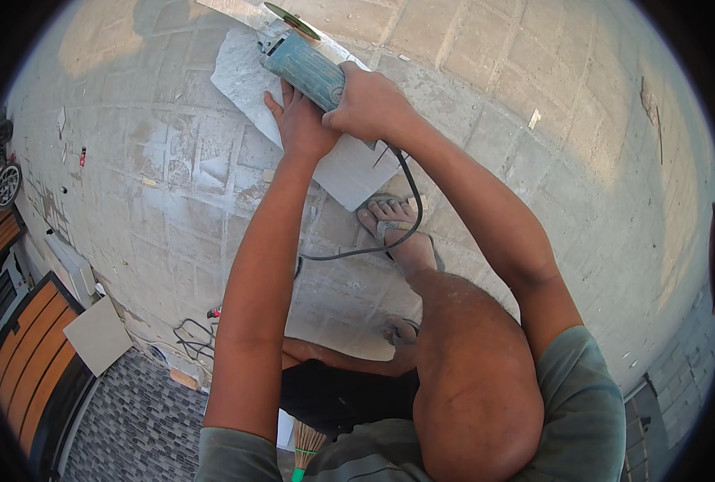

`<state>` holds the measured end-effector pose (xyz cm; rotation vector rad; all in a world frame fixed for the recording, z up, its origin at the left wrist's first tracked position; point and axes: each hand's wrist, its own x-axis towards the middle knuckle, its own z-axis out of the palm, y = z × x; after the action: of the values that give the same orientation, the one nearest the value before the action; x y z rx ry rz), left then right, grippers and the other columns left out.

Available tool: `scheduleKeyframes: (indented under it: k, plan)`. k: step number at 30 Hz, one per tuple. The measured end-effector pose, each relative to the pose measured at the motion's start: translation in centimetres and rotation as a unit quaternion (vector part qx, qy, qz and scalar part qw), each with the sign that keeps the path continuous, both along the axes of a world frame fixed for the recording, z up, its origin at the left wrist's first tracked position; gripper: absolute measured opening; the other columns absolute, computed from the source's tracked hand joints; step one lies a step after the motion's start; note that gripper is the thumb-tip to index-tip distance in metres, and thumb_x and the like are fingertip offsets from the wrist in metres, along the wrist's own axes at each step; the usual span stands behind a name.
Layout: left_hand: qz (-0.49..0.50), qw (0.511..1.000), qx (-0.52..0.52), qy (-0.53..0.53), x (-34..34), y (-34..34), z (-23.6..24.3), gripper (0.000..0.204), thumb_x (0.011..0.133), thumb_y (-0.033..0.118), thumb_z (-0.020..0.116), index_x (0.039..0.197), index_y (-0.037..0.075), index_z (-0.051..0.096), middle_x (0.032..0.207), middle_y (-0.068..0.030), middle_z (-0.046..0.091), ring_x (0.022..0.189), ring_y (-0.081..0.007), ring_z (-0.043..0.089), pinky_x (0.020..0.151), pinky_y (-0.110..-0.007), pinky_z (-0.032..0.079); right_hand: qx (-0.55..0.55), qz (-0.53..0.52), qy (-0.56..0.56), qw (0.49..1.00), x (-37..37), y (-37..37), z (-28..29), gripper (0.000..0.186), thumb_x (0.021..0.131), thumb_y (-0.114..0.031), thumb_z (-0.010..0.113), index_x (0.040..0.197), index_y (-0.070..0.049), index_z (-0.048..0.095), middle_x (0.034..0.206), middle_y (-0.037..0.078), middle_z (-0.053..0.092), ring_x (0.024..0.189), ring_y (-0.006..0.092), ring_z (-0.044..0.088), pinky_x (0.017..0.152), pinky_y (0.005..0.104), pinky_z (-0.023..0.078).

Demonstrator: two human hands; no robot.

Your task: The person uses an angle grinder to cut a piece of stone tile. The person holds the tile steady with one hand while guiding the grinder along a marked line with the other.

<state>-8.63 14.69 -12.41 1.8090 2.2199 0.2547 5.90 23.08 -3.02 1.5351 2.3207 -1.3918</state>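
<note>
A blue-green angle grinder (305, 68) with a round cutting disc (291, 20) is held over a pale grey tile (349, 169) lying on the paved ground. My right hand (369, 100) is wrapped around the grinder's body near its rear. My left hand (297, 120) sits under and beside the grinder, fingers against its body and over the tile. The grinder's black cable (373, 249) loops back past my sandalled foot (393, 225), which rests at the tile's near edge. My bent knee (462, 361) fills the lower middle.
Dusty grey paving blocks (534, 72) cover the ground all around. A spare square tile (98, 333) and coiled wires (193, 337) lie at the lower left, next to wooden-slatted panels (28, 345) and a darker mosaic floor (144, 418). A wheel (6, 185) shows at the far left.
</note>
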Motion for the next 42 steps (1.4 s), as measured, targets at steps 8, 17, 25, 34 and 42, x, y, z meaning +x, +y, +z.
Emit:
scheduleKeyframes:
  k: [8,17,25,34,42]
  plan:
    - [-0.002,1.0,0.014,0.003,-0.1,-0.08,-0.2,0.083,0.082,0.047,0.076,0.155,0.019,0.049,0.165,-0.0122,0.039,0.16,-0.0423,0.017,0.124,-0.07,-0.002,0.001,0.004,0.0,1.0,0.17,-0.1,0.14,0.075,0.068,-0.032,0.079,0.128,0.008,0.058,0.101,0.03,0.073,0.098,0.044,0.073,0.088,0.0479,0.059]
    - [-0.003,1.0,0.023,-0.009,0.08,-0.1,-0.07,0.085,0.08,0.043,0.079,0.155,0.017,0.048,0.164,-0.0132,0.04,0.159,-0.0435,0.018,0.123,-0.071,-0.001,-0.003,0.005,-0.003,1.0,0.46,-0.25,0.02,0.074,0.069,-0.031,0.08,0.127,0.008,0.058,0.101,0.029,0.073,0.1,0.0441,0.072,0.09,0.0484,0.058]
    - [-0.005,0.999,0.039,-0.016,-0.13,-0.14,-0.47,0.086,0.078,0.041,0.08,0.154,0.015,0.049,0.164,-0.0146,0.039,0.159,-0.0437,0.018,0.123,-0.071,-0.001,0.004,0.001,0.001,1.0,0.77,-0.46,-0.09,0.078,0.069,-0.031,0.08,0.132,0.008,0.056,0.103,0.029,0.073,0.102,0.044,0.072,0.091,0.0482,0.058]
    - [-0.004,0.999,0.038,-0.015,-0.02,-0.12,-0.5,0.088,0.078,0.043,0.08,0.155,0.016,0.048,0.165,-0.0133,0.038,0.16,-0.0428,0.017,0.123,-0.072,-0.001,-0.018,0.0,-0.002,1.0,0.28,-0.1,0.07,0.078,0.069,-0.032,0.079,0.132,0.008,0.057,0.104,0.03,0.073,0.101,0.0446,0.072,0.091,0.0484,0.058]
    - [-0.004,1.0,0.026,-0.006,-0.17,-0.04,-0.39,0.091,0.077,0.044,0.08,0.156,0.016,0.046,0.165,-0.0132,0.037,0.16,-0.0422,0.016,0.123,-0.072,-0.001,-0.015,0.009,-0.003,1.0,0.51,-0.19,0.05,0.08,0.069,-0.032,0.079,0.134,0.008,0.055,0.104,0.03,0.073,0.102,0.0444,0.072,0.091,0.0481,0.058]
